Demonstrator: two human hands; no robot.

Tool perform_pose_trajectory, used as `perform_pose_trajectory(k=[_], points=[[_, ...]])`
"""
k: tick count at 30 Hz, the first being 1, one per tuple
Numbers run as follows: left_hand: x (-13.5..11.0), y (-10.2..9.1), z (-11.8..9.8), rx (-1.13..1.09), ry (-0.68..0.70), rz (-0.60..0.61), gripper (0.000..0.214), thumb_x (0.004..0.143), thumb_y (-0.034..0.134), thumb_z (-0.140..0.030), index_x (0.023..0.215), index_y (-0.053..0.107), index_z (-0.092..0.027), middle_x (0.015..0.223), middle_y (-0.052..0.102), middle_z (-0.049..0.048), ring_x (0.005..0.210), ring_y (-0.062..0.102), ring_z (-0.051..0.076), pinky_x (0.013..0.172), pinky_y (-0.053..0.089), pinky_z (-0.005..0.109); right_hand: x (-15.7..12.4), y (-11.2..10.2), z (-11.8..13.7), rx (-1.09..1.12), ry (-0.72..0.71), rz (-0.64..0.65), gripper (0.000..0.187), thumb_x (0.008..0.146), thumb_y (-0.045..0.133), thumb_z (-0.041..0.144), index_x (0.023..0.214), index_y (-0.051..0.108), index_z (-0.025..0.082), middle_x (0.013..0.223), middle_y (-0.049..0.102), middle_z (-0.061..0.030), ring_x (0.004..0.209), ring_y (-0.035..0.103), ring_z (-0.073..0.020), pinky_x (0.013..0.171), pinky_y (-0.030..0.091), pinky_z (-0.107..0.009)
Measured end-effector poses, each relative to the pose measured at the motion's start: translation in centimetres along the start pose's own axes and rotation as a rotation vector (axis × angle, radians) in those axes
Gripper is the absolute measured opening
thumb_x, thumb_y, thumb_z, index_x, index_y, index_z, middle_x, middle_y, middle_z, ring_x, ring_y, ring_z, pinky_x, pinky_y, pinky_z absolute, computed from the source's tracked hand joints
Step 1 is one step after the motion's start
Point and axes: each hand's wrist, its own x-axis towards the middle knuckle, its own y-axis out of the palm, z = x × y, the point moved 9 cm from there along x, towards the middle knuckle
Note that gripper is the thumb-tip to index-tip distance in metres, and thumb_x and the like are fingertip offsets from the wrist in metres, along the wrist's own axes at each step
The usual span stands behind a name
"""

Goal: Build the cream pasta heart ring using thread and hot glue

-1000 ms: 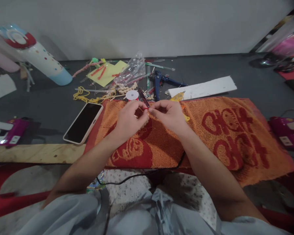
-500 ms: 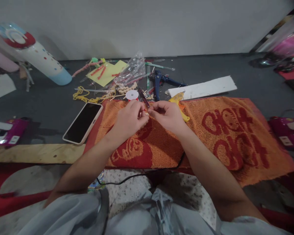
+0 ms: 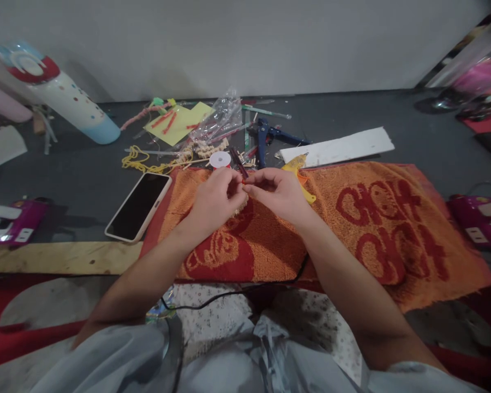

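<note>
My left hand (image 3: 213,195) is closed in a pinch above the orange towel (image 3: 282,245). A small pale, bumpy piece (image 3: 241,208) shows under its fingers, mostly hidden. Fingertip to fingertip with it, my right hand (image 3: 279,194) pinches a tiny red piece (image 3: 243,182), too small to make out fully. Just behind my left hand stands a white-topped spool (image 3: 220,159) with red at its edge. A dark red stick-like tool (image 3: 238,162) lies beyond the fingertips. Right of my right hand rests a yellow tool with an orange part (image 3: 306,192), partly covered.
A phone (image 3: 138,207) lies left of the towel. Behind are yellow yarn (image 3: 141,159), yellow paper (image 3: 175,124), clear plastic wrapping (image 3: 223,117), a blue plier-like tool (image 3: 264,139) and a white strip (image 3: 339,147). A bottle (image 3: 73,101) leans back left. A black cable (image 3: 225,295) crosses my lap.
My right fingertips have moved slightly left, closer to my left fingers. The red bit between them shows more clearly now, and the pale piece under my left hand shows less.
</note>
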Motion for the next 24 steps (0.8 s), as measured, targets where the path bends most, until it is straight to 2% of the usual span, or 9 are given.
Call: perform_pose_trajectory(k=[10,16,24], points=[[0.02,0.28,-0.18,-0.030,0.009,0.028,0.004,0.082,0.057,-0.016,0.082,0.056,-0.019,0.080,0.063,0.0011,0.074,0.057,0.014,0.066,0.044,0.027,0.22,-0.20,-0.20,-0.088,-0.012,0.004,0.011,0.077,0.064,0.026,0.073,0.064,0.016,0.071,0.067,-0.0016,0.066,0.056,-0.0128,0.065,0.045,-0.028],[0.14,-0.33,-0.15,-0.171,0.044,-0.038,0.009,0.084,0.057,-0.019,0.091,0.062,-0.018,0.089,0.068,0.0030,0.075,0.061,0.012,0.066,0.049,0.024,0.25,-0.25,-0.44,-0.077,-0.019,0.002,0.015,0.079,0.064,0.031,0.074,0.064,0.017,0.073,0.068,-0.0031,0.067,0.056,-0.0134,0.065,0.044,-0.028],[0.45,-0.31,0.12,-0.208,0.026,-0.019,0.008,0.085,0.057,-0.021,0.080,0.063,-0.018,0.076,0.068,0.0012,0.070,0.061,0.013,0.062,0.048,0.024,0.11,0.00,0.01,-0.126,-0.010,0.050,0.015,0.077,0.061,0.030,0.069,0.062,0.017,0.065,0.062,-0.0002,0.060,0.049,-0.0111,0.060,0.038,-0.027]])
